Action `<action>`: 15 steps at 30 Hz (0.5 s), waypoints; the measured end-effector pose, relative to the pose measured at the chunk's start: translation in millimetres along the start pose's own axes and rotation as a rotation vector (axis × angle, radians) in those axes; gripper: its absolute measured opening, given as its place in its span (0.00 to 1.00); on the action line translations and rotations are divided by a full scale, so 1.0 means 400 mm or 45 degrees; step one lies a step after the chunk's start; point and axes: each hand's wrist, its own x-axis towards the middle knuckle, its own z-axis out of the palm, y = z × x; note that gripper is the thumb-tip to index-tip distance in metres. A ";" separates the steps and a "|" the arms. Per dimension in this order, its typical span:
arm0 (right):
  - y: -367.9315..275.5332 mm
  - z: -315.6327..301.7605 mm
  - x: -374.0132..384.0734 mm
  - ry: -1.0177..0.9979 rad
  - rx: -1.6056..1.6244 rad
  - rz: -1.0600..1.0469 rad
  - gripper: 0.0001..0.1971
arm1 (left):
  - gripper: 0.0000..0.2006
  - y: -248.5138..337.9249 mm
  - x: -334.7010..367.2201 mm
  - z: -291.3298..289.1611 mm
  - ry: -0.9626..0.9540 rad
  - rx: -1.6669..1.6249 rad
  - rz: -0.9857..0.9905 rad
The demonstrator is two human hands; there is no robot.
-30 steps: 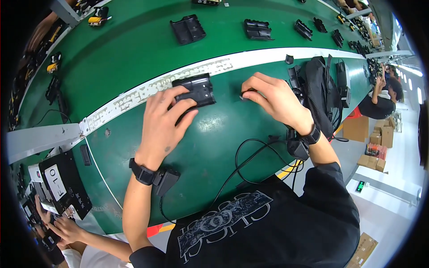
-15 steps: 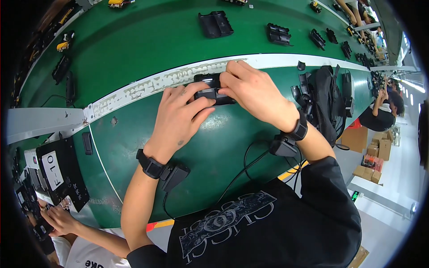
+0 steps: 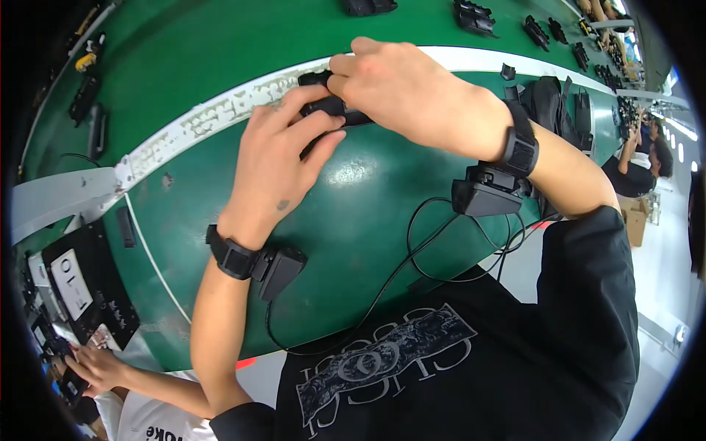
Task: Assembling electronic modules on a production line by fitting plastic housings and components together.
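Black plastic part (image 3: pixel 323 108): between the two hands, at the boundary of the near green bench (image 3: pixel 353 228) and the white strip (image 3: pixel 220 110) along its far side; contact with the surface below cannot be told. Left hand (image 3: pixel 271 158) grasps its left portion, fingers over the top, thumb at the near side. Right hand (image 3: pixel 408 92) has its fingers bent onto the right portion; thumb hidden, so pinching or only pressing cannot be told. Bench top glossy, scuffed, with a bright reflection below the part; black cable (image 3: pixel 412 253) loops across it. Beyond the strip, a second green surface (image 3: pixel 220 44) bears black shells (image 3: pixel 474 16). Right: black bag (image 3: pixel 546 103) on the bench. Left: pale post (image 3: pixel 66 198), small black block (image 3: pixel 125 226), black box (image 3: pixel 88 279) with white label. Lower left, a co-worker's hand (image 3: pixel 95 367); far right, a seated person (image 3: pixel 634 173) near cardboard boxes (image 3: pixel 634 220). Pose: left forearm rises steeply from the lower edge; right forearm comes in from the right, nearly level, its hand back uppermost. Both wrists carry black straps (image 3: pixel 521 151) with boxy devices (image 3: pixel 484 197).
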 end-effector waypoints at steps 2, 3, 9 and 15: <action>0.016 0.018 0.012 0.045 0.096 0.026 0.06 | 0.09 -0.004 -0.007 -0.004 -0.028 -0.050 -0.032; 0.022 0.027 0.021 0.066 0.197 0.033 0.06 | 0.11 -0.005 -0.005 -0.012 -0.041 -0.070 -0.044; 0.077 0.097 0.104 0.255 0.165 0.312 0.08 | 0.25 -0.116 0.070 -0.122 0.397 0.116 -0.263; 0.137 0.026 -0.063 0.497 0.236 0.638 0.13 | 0.26 -0.380 0.102 -0.356 0.309 1.464 -0.396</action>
